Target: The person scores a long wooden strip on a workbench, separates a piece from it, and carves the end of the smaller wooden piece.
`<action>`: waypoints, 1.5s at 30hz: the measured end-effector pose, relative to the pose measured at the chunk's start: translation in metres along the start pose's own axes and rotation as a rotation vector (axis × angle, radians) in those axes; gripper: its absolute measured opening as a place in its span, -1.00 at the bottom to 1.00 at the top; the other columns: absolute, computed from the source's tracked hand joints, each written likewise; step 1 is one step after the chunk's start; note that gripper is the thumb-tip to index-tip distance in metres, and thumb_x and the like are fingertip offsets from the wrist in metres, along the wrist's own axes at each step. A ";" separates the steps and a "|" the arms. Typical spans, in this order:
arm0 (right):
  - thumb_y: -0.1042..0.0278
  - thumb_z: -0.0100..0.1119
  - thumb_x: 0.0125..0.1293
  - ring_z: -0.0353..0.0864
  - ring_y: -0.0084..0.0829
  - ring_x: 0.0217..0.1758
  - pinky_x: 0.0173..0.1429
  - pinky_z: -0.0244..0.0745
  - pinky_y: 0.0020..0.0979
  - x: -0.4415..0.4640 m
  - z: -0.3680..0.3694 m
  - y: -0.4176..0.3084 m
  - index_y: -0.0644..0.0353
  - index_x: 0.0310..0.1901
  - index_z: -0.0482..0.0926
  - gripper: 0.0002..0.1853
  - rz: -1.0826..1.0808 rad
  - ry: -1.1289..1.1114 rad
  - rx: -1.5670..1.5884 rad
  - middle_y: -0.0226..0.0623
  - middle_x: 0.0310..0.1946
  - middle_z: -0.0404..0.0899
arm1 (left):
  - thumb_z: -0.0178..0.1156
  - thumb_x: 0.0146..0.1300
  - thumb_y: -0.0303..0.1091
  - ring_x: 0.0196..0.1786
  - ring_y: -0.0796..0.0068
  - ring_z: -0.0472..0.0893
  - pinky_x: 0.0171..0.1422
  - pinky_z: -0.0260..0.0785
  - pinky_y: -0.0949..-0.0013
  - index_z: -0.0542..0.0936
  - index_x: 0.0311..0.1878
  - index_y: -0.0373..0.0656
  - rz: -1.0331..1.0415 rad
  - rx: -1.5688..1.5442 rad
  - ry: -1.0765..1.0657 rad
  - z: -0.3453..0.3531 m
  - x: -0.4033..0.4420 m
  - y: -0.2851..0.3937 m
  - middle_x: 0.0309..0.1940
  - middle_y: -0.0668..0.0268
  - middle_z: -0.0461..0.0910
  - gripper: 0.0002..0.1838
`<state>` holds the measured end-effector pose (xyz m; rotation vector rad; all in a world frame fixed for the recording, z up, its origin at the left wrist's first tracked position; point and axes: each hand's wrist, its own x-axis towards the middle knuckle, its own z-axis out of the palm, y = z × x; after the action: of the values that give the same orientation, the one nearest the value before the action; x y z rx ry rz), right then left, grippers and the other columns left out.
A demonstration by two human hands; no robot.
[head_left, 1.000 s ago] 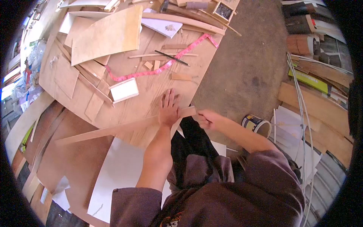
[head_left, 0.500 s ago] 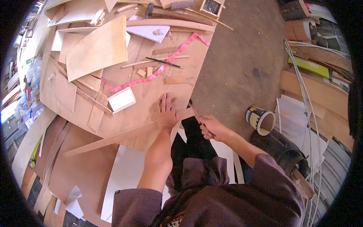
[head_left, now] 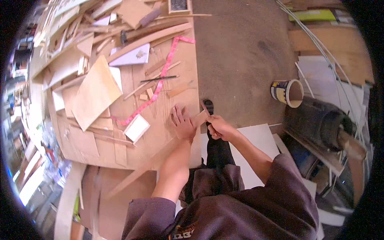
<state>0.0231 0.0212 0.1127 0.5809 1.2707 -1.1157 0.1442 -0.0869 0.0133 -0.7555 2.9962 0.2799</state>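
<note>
My left hand (head_left: 183, 123) lies flat with its fingers spread, pressing a long wooden strip (head_left: 138, 172) onto the workbench near its right edge. The strip runs diagonally, its far end poking out just past my left hand. My right hand (head_left: 221, 129) is closed around a thin-bladed hand tool (head_left: 205, 107), whose blade crosses at that end of the strip. The handle is hidden in my fist, and the exact kind of tool is unclear. Beyond my left hand are a pink measuring tape (head_left: 159, 86), a dark pencil (head_left: 160, 79) and small wood offcuts (head_left: 150, 93).
The workbench (head_left: 188, 152) carries plywood pieces (head_left: 98, 92), a small white-topped block (head_left: 137, 129) and a hammer (head_left: 123, 37). On the floor to the right lies a paint bucket (head_left: 287, 93) on its side, near white boards (head_left: 262, 150) and long thin rods (head_left: 320, 46).
My view has turned, so the bench appears rotated and shifted left. My left hand still presses the strip, and my right hand still grips the tool at its end.
</note>
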 end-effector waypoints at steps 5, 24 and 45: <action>0.29 -0.22 0.40 0.16 -0.56 -0.84 -0.80 0.02 -0.47 0.020 0.028 0.027 0.19 -0.26 0.25 -0.84 -0.327 0.190 -0.244 -0.37 -0.74 0.29 | 0.01 0.24 -0.13 0.44 0.05 0.05 0.41 -0.11 -0.09 0.31 0.23 -0.08 0.078 0.003 0.112 0.002 0.001 -0.001 0.38 0.03 0.11 -0.50; 0.31 -0.22 0.37 0.56 -0.03 -0.56 -0.50 0.44 -0.11 0.027 0.068 0.066 0.42 0.01 0.31 -0.66 -0.531 0.673 -0.304 0.11 -0.54 0.52 | 0.03 0.21 -0.03 0.39 -0.01 0.06 0.38 -0.12 -0.14 0.32 0.22 -0.09 0.237 -0.042 -0.047 0.011 0.011 -0.022 0.40 0.06 0.02 -0.45; 0.28 0.05 0.26 0.54 0.26 -0.25 -0.20 0.44 0.07 0.025 0.088 0.056 0.50 0.28 0.00 -0.31 -0.489 0.868 -0.492 0.32 -0.32 0.53 | 0.11 0.09 -0.23 0.35 0.07 0.13 0.35 -0.04 -0.11 0.37 0.12 -0.01 0.291 -0.003 0.141 0.040 0.017 -0.032 0.34 0.09 0.15 -0.53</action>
<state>0.1101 -0.0396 0.0990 0.3827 2.4538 -0.8846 0.1444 -0.1149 -0.0322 -0.3500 3.2373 0.2496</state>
